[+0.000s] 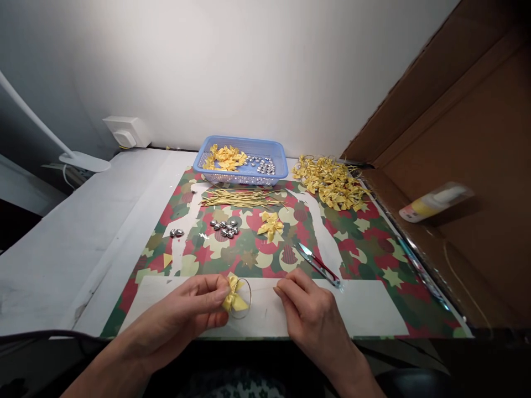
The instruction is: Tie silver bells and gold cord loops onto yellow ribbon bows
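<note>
My left hand (207, 304) pinches a yellow ribbon bow (235, 301) between thumb and fingers, low over the white strip at the table's front. A thin cord loop (250, 301) curves out from the bow's right side. Off to the right, my right hand (305, 304) is closed in a pinch. A faint thin line seems to run between it and the bow, but what its fingertips hold is too small to make out. Thread snips (319, 265) with red on the handle lie just beyond the right hand. Loose yellow bows (271, 226) and silver bells (225, 228) rest farther back.
A blue basket (240, 179) with bows and silver bells stands at the wall. Before it lies a bundle of gold cords (240, 198). Corded bows (332, 182) are heaped right. Two bells (176, 232) sit left. A cardboard wall (456, 127) and a bottle (433, 203) bound the right.
</note>
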A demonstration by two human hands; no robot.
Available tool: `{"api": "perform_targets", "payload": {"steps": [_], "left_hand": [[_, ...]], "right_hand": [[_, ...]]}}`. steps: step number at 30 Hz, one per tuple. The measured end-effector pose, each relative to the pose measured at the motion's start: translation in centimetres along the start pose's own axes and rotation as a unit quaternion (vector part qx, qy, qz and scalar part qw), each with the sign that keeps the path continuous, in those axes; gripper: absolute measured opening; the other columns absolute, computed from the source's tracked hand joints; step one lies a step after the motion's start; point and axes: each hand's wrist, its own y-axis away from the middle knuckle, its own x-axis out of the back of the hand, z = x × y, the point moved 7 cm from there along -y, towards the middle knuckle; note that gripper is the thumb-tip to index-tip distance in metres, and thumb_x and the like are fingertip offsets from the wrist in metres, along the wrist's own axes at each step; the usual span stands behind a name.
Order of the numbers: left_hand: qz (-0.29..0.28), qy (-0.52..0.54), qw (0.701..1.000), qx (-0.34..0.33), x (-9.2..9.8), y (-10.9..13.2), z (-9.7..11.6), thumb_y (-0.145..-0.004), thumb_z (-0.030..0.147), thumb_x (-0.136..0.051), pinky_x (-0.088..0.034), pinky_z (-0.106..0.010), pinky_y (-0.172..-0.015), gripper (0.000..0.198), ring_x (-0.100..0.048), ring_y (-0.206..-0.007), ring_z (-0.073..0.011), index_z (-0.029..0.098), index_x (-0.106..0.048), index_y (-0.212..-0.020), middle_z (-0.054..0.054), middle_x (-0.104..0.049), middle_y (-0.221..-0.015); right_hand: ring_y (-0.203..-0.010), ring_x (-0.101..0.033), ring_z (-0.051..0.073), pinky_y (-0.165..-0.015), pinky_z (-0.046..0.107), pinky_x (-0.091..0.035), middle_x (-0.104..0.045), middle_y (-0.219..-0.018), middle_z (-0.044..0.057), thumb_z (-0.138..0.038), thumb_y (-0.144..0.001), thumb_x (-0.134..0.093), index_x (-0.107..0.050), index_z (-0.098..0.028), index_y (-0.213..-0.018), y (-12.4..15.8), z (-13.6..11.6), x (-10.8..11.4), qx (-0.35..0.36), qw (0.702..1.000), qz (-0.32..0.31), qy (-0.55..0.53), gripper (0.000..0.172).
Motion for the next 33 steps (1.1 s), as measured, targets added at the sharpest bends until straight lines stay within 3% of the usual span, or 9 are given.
{"api": "perform_targets", "payload": {"steps": [4,9,13,20,24,33], "left_hand": [[0.027,0.008,0.999,-0.015,0.2,0.1,0.1,-0.086,0.03,-0.082,-0.05,-0.024,-0.077,0.024,-0.054,-0.085,-0.0163,0.017,-0.066,-0.074,-0.004,-0.059,-0.093],[0.073,-0.093,0.99,-0.077,0.8,-0.5,0.6,-0.081,0.029,-0.086,-0.043,-0.02,-0.063,0.04,-0.047,-0.067,-0.0122,0.02,-0.05,-0.069,0.003,-0.054,-0.071],[0.121,-0.134,0.976,-0.12,1.3,-0.9,1.1,-0.085,0.033,-0.082,-0.048,-0.022,-0.069,0.043,-0.053,-0.07,-0.0128,0.021,-0.045,-0.068,0.004,-0.056,-0.069],[0.128,-0.171,0.971,-0.109,1.5,-1.0,1.3,-0.079,0.033,-0.088,-0.056,-0.027,-0.073,0.025,-0.066,-0.076,-0.0174,0.019,-0.068,-0.084,0.0,-0.069,-0.077],[0.12,-0.198,0.968,-0.093,1.3,-1.0,0.9,-0.077,0.034,-0.088,-0.057,-0.03,-0.072,0.023,-0.069,-0.074,-0.0197,0.015,-0.078,-0.083,-0.007,-0.076,-0.081],[0.135,-0.204,0.965,-0.097,1.7,-0.6,0.6,-0.076,0.034,-0.089,-0.057,-0.029,-0.071,0.019,-0.069,-0.071,-0.0196,0.017,-0.08,-0.08,-0.006,-0.078,-0.078]], "right_hand": [[-0.061,-0.051,0.013,-0.059,0.022,-0.042,-0.051,-0.078,0.001,-0.006,-0.099,-0.043,-0.059,-0.02,-0.081,0.1,0.1,-0.5,-0.003,1.0,-0.005,0.0,0.027],[-0.06,-0.05,0.012,-0.058,0.023,-0.04,-0.051,-0.077,0.001,-0.006,-0.099,-0.044,-0.059,-0.019,-0.08,0.0,-0.4,-0.5,0.001,1.0,-0.004,-0.005,0.028],[-0.06,-0.051,0.012,-0.058,0.023,-0.04,-0.051,-0.077,0.001,-0.006,-0.099,-0.044,-0.06,-0.019,-0.081,0.1,-0.8,-0.1,0.008,1.0,-0.001,-0.007,0.027],[-0.059,-0.049,0.012,-0.057,0.024,-0.04,-0.052,-0.077,0.001,-0.006,-0.1,-0.045,-0.06,-0.019,-0.084,0.2,-1.3,1.2,0.023,1.0,0.001,0.004,0.026],[-0.06,-0.051,0.013,-0.058,0.025,-0.041,-0.052,-0.075,0.001,-0.004,-0.098,-0.044,-0.06,-0.02,-0.082,0.0,-1.3,1.4,0.035,0.999,-0.001,0.038,0.027],[-0.065,-0.059,0.014,-0.062,0.024,-0.043,-0.059,-0.079,0.002,-0.007,-0.099,-0.046,-0.065,-0.02,-0.085,0.7,2.5,3.6,0.004,0.997,0.031,0.076,0.026]]}}
